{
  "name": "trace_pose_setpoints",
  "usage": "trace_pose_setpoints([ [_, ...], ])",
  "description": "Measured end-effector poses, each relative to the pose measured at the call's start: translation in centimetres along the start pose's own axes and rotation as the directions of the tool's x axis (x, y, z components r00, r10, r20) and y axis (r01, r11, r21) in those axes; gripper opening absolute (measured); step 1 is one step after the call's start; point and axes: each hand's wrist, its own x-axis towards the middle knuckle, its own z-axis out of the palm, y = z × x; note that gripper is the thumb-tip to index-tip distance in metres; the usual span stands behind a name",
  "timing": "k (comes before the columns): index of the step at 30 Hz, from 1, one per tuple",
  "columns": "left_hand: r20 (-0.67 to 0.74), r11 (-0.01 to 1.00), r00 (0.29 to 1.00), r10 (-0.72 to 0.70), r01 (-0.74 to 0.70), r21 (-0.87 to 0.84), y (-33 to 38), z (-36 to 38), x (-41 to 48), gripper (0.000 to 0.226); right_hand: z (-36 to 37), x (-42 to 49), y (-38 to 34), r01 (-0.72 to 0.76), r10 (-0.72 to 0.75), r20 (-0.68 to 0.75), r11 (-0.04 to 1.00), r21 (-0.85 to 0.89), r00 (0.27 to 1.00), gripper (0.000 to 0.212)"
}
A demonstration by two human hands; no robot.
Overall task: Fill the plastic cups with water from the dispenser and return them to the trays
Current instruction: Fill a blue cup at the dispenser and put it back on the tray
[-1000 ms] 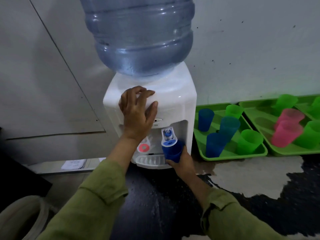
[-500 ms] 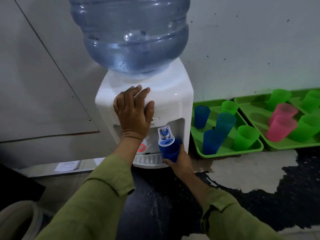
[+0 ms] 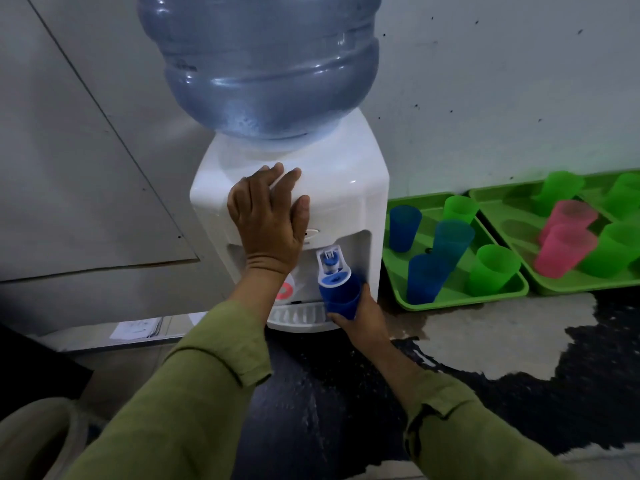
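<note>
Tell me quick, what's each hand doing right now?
Left hand: open, flat on the dispenser, holding nothing.
Right hand: fingers closed around the blue cup under the blue tap.

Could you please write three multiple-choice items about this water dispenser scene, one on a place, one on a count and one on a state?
1. Where is the blue cup that is being filled?
A. On the nearest tray
B. Under the blue tap
C. On top of the dispenser

2. How many pink cups stand in the trays?
A. Two
B. Four
C. None

3. What is the left hand doing?
A. Gripping a cup
B. Pressing the red tap
C. Resting flat on the dispenser

Answers:
1 B: the right hand holds it against the blue tap.
2 A: two pink cups sit together in the far tray.
3 C: its palm and fingers lie open on the white dispenser.
</note>
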Motion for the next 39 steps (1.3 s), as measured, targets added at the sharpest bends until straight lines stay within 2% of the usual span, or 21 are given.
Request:
trace_pose_setpoints([
  [27, 0.063, 0.999, 0.998, -0.031, 0.032, -0.009, 0.4, -0.6, 0.1, 0.040, 0.0, 0.0, 0.0, 0.002, -0.001, 0.013, 1.000, -0.008, 1.000, 0.068],
  [33, 0.089, 0.989, 0.992, -0.086, 0.096, -0.109, 1.0, -1.6, 0.3, 0.036, 0.0, 0.0, -0.1, -0.021, 0.022, 0.027, 0.999, -0.026, 0.999, 0.068],
  [39, 0.093, 0.914, 0.980, -0.173, 0.195, -0.356, 1.9, -3.0, -0.7, 0.030, -0.1, 0.1, -0.1, -0.041, 0.043, 0.032, 0.998, -0.039, 0.999, 0.071],
])
